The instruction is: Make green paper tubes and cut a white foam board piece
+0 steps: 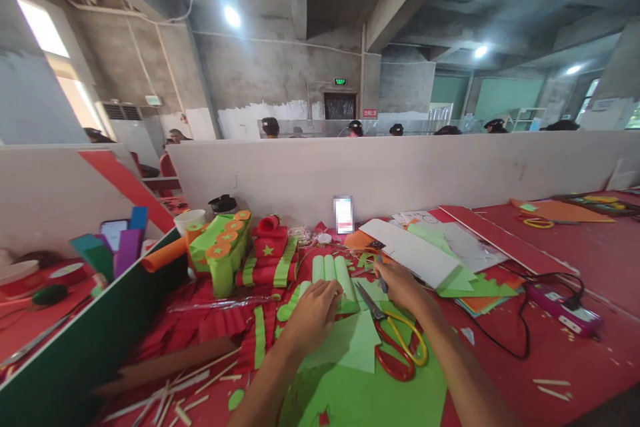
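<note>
- The left hand (317, 305) rests with bent fingers on the near end of the pale green rolls (331, 268); whether it grips them cannot be told.
- The right hand (397, 282) grasps a slim dark tool (383, 275), upright, just right of the rolls; its exact kind is unclear.
- The rolls lie side by side on the tabletop (597, 257), in front of the person and between the hands.
- Scissors (381, 314) lie just below the right hand, blades parted and pointing toward the rolls, one handle red and one yellow.
- Under the scissors' handles and nearer the person spreads a green sheet (370, 397), with a pale sheet (353, 345) on top of it.
- Left of the rolls are red rolls (261, 273) with green bands, and a red piece (269, 251) bearing a star.
- Farther left stand green rolls (221, 273) with orange star caps.
- Thin sticks (170, 395) lie scattered at the near left.
- A phone (343, 215) stands upright beyond the rolls, near the pale partition (310, 170).
- On the right are a white board (415, 251) and a purple power strip (565, 311) with a black cable (526, 327).
</note>
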Available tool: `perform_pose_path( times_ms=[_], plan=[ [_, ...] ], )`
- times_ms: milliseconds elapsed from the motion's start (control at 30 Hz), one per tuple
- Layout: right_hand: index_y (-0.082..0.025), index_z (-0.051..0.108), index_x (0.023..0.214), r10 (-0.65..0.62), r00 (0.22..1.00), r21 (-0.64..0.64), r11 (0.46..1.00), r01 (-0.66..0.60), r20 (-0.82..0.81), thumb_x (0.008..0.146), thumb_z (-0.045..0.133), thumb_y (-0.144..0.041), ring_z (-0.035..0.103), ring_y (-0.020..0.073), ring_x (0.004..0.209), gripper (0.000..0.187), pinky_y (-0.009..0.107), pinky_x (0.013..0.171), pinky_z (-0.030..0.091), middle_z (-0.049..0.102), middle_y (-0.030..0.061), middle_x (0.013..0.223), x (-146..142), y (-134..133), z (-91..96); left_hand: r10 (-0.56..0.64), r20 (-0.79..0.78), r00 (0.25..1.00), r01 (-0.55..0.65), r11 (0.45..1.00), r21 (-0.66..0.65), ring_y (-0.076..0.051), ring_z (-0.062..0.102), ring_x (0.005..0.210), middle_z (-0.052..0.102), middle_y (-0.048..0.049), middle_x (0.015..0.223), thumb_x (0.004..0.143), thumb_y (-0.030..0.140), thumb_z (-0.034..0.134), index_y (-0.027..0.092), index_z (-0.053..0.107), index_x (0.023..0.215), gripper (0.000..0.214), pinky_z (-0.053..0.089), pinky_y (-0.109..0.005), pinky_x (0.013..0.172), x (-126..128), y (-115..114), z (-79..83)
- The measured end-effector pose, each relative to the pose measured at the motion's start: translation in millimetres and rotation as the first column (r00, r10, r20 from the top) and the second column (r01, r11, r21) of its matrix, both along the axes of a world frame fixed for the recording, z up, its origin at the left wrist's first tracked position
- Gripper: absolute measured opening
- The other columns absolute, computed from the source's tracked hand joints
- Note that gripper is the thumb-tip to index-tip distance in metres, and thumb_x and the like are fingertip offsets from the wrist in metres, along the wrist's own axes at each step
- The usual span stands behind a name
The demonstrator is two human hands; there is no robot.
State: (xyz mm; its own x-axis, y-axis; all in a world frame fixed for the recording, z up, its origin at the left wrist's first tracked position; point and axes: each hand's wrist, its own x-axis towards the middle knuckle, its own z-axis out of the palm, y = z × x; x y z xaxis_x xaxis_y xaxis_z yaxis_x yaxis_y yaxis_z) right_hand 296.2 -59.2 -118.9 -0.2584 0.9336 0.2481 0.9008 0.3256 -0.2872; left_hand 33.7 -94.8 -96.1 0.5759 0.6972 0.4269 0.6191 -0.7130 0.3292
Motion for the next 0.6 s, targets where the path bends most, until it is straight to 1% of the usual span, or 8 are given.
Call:
perform_pose_path(
  times_ms=[100,200,333,400,500,533,600],
  plan=[
    [-0.022,0.051,0.089,0.032,0.997,0.008,0.999,-0.031,-0.065,0.065,0.049,0.004,0.051,0.0212,0.081,0.036,0.028,0.068,0.03,0.056,0.0013,0.082,-1.3,-0.7,-0.7,-0.001,0.005,1.0,0.001,1.0,-0.004,-0.024,0.059,0.083,0.066,-0.0084,0.089,0.098,0.02,0.035,0.02,0.054,0.096,0.02,0.045,-0.034,0.073,0.4,-1.3,-0.3],
    [-0.022,0.048,0.09,0.08,0.982,0.015,0.997,-0.079,-0.173,0.071,0.054,-0.004,0.053,0.0211,0.083,0.027,0.029,0.072,0.035,0.057,0.0021,0.087,-6.2,-4.7,3.3,-0.005,0.019,1.0,0.005,1.0,0.0,-0.024,0.06,0.083,0.066,-0.0082,0.089,0.098,0.02,0.035,0.02,0.055,0.096,0.02,0.045,-0.034,0.073,1.1,-0.9,-0.6],
    [-0.024,0.044,0.09,0.148,0.926,0.012,0.988,-0.153,-0.348,0.078,0.057,-0.015,0.055,0.0181,0.076,0.02,0.029,0.071,0.041,0.06,0.0008,0.089,-17.1,-11.6,13.7,-0.001,0.089,0.996,0.001,1.0,-0.003,-0.024,0.062,0.086,0.067,-0.0079,0.091,0.097,0.023,0.039,0.021,0.055,0.096,0.017,0.047,-0.034,0.075,1.9,1.5,-1.6],
    [-0.025,0.04,0.091,0.185,0.879,0.014,0.98,-0.199,-0.439,0.082,0.057,-0.02,0.057,0.0177,0.078,0.019,0.029,0.072,0.043,0.061,0.0007,0.092,-24.5,-14.5,18.6,0.004,0.153,0.988,-0.002,1.0,-0.01,-0.023,0.062,0.088,0.067,-0.0078,0.094,0.097,0.024,0.04,0.022,0.055,0.096,0.015,0.047,-0.033,0.076,2.4,2.4,-2.1],
    [-0.026,0.035,0.091,0.241,0.801,0.019,0.961,-0.276,-0.548,0.089,0.052,-0.029,0.06,0.0184,0.09,0.018,0.03,0.079,0.047,0.062,0.0016,0.098,-38.5,-18.4,22.8,0.004,0.27,0.963,0.003,1.0,-0.026,-0.021,0.062,0.09,0.065,-0.0072,0.098,0.097,0.025,0.04,0.022,0.054,0.1,0.015,0.048,-0.032,0.078,4.0,2.2,-2.6],
    [-0.026,0.034,0.091,0.258,0.76,0.012,0.95,-0.313,-0.596,0.091,0.052,-0.032,0.06,0.0187,0.092,0.019,0.03,0.08,0.048,0.061,0.0017,0.098,-43.7,-19.9,23.2,0.001,0.306,0.952,0.01,0.999,-0.034,-0.02,0.062,0.089,0.065,-0.007,0.098,0.098,0.025,0.04,0.021,0.054,0.101,0.015,0.048,-0.031,0.078,4.9,1.8,-2.7],
    [-0.026,0.035,0.089,0.268,0.639,-0.01,0.918,-0.397,-0.721,0.09,0.054,-0.038,0.06,0.0182,0.088,0.022,0.03,0.078,0.049,0.059,0.0004,0.094,-54.1,-23.1,22.9,-0.008,0.355,0.935,0.028,0.998,-0.052,-0.019,0.062,0.088,0.065,-0.0067,0.097,0.098,0.027,0.039,0.021,0.054,0.102,0.016,0.048,-0.03,0.077,6.7,0.9,-3.2]
  ],
)
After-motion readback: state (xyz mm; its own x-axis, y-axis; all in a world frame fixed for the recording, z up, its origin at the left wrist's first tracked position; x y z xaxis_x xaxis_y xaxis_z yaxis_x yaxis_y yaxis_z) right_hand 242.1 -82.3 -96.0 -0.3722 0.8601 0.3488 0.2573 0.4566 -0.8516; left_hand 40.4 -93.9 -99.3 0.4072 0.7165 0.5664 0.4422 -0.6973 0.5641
